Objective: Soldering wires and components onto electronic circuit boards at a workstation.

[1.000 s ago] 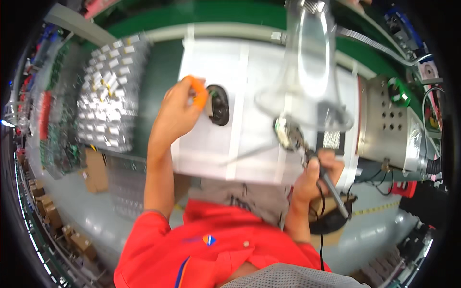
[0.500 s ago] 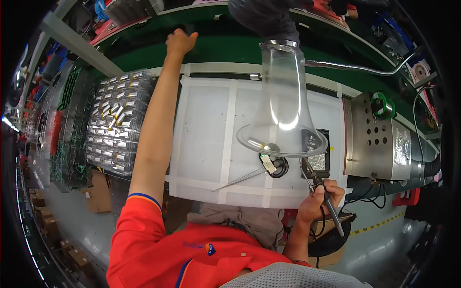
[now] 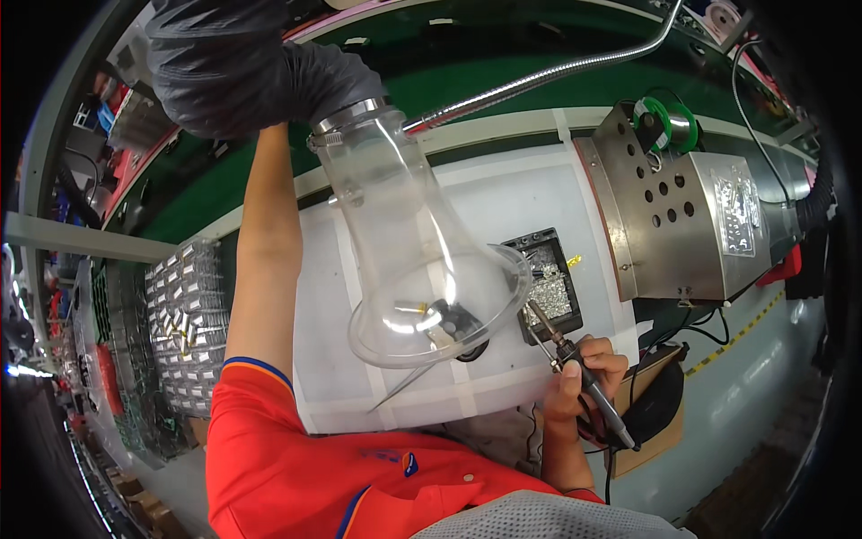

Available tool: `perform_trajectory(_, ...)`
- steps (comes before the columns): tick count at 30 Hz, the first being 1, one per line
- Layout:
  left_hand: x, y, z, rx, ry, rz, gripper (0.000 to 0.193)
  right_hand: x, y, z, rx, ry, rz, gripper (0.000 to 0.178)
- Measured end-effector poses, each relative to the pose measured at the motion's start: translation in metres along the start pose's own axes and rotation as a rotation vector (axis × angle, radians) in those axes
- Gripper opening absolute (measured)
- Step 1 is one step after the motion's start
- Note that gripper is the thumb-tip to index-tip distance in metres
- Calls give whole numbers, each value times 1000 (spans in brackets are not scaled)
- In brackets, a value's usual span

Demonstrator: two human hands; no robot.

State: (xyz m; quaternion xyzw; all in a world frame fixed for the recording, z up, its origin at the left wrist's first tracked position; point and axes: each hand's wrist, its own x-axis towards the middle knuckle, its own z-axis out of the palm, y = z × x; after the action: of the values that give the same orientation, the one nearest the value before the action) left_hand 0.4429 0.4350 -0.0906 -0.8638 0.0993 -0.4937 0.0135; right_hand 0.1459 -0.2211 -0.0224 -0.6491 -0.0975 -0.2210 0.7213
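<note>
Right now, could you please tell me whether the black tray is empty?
Not empty: silvery bits lie across much of the black tray; how deep, I cannot tell.

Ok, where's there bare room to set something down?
Bare white mat: the left strip between left forearm and clear funnel hood, and the upper right, between hood, black tray and perforated metal box. Crowded: around the hood's rim, with the black part and slim metal tool, and the tray's near end, where the right hand holds the soldering iron.
</note>
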Motion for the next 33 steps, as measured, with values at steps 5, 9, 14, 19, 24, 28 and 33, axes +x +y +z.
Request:
perform_trajectory(5,8,44,-67,215,-111,-65,52,-3,1,-6,17,-18,-11,28)
perform_trajectory(9,8,123,-153,184,-859,-797,51,-4,14,7,76,2,-9,26)
perform_trajectory(14,13,253,-340,-228,-903,-844,37,2,17,13,112,52,-117,18)
perform_trajectory(19,-50,357,-410,-625,-804,-732,37,2,24,9,125,35,-89,19)
perform_trajectory(24,-56,398,-400,-589,-735,-621,39,0,17,2,166,95,-97,13)
perform_trajectory(28,-56,344,-450,-230,-565,-632,35,0,19,-2,169,61,-100,13)
perform_trajectory(33,-125,214,-519,482,-435,-800,23,0,15,6,106,64,-82,17)
